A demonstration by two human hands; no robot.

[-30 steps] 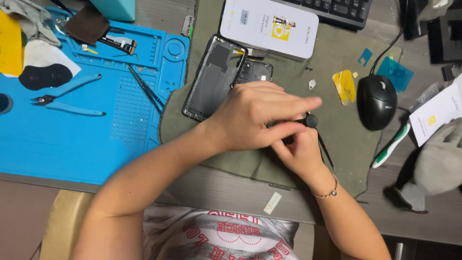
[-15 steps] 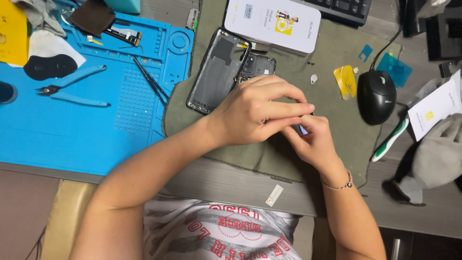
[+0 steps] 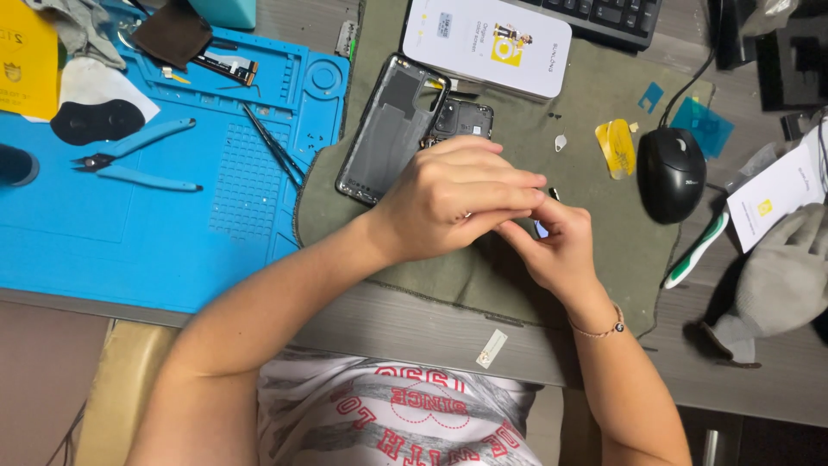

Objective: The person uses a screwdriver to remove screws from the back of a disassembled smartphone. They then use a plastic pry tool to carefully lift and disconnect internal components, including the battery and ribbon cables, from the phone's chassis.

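Observation:
My left hand point(image 3: 457, 203) and my right hand point(image 3: 559, 248) meet fingertip to fingertip over a green cloth point(image 3: 595, 95). Both pinch a thin tool point(image 3: 540, 228). Only a bluish bit of it and a dark tip show between the fingers. Under my left hand lies an opened phone body point(image 3: 463, 119), with only its camera end in view. Its grey back cover point(image 3: 385, 129) rests inside up just to the left, touching the phone body.
A blue work mat point(image 3: 172, 233) on the left carries blue cutters point(image 3: 129, 160) and tweezers point(image 3: 272, 147). A white box point(image 3: 487, 39) and a keyboard point(image 3: 604, 13) sit behind. To the right are a yellow sticker point(image 3: 614, 147), black mouse point(image 3: 671, 173) and grey glove point(image 3: 789, 272).
My hands have drawn closer together. The tool's black cap, which stood clear above my right fingers a second ago, is now almost covered by my left fingertips.

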